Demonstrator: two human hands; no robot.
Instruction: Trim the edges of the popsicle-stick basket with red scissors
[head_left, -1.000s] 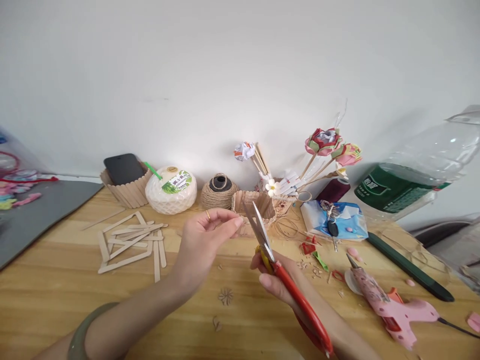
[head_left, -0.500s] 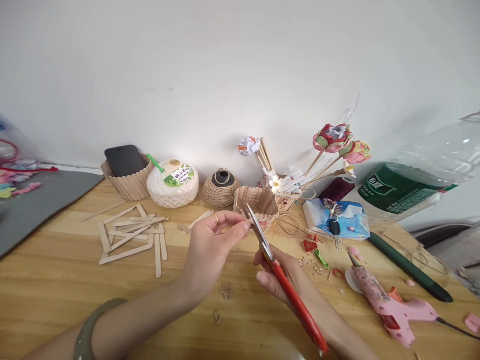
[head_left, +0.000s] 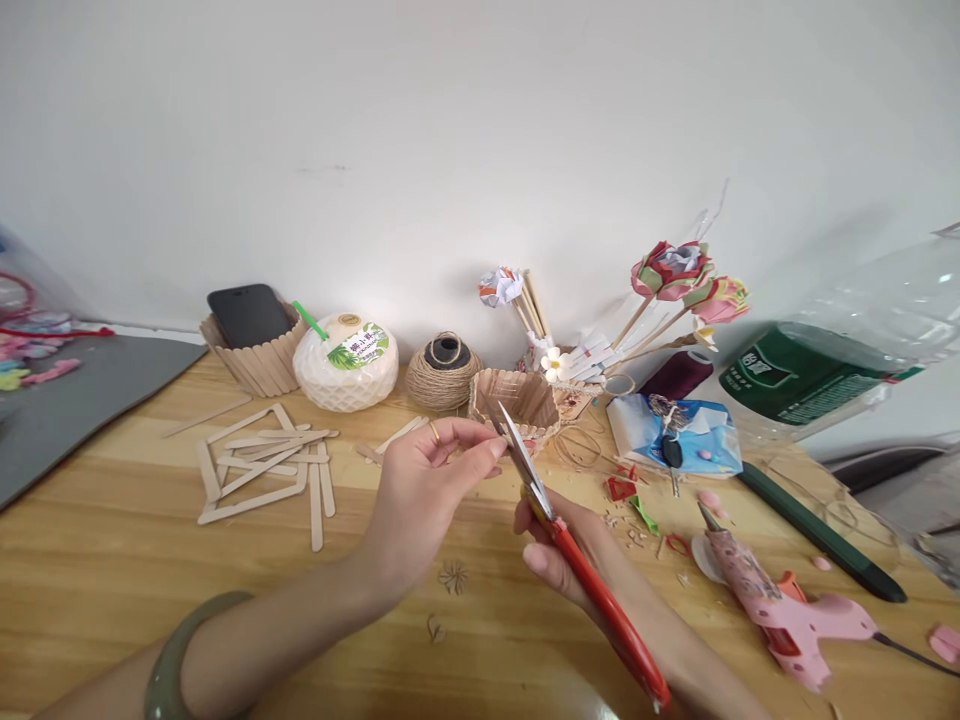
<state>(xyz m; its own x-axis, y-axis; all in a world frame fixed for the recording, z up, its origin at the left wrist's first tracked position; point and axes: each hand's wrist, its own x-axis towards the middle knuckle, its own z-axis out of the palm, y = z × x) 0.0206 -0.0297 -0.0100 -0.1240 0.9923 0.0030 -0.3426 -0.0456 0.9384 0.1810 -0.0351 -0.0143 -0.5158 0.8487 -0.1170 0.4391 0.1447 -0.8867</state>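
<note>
Red-handled scissors [head_left: 600, 585] are in my right hand [head_left: 581, 545], their blades slightly apart and pointing up and left. The thumb and fingers of my left hand [head_left: 435, 490] are pinched together beside the blade tips; whatever lies between them is too small to make out. Just behind the blades stands a small wooden-stick basket [head_left: 517, 395]. On the table below my hands lie a small star-shaped twine piece [head_left: 453, 577] and a little loop [head_left: 435, 629].
Flat wooden sticks [head_left: 262, 465] lie at the left. A twine ball [head_left: 441, 378] and a white coconut [head_left: 346, 370] stand by the wall. A pink glue gun [head_left: 787, 610], green-black tool [head_left: 817, 535] and large bottle [head_left: 810, 375] are at the right.
The scissors and my right hand have shifted slightly to the right. My left hand is almost unmoved, still pinched beside the blade tips.
</note>
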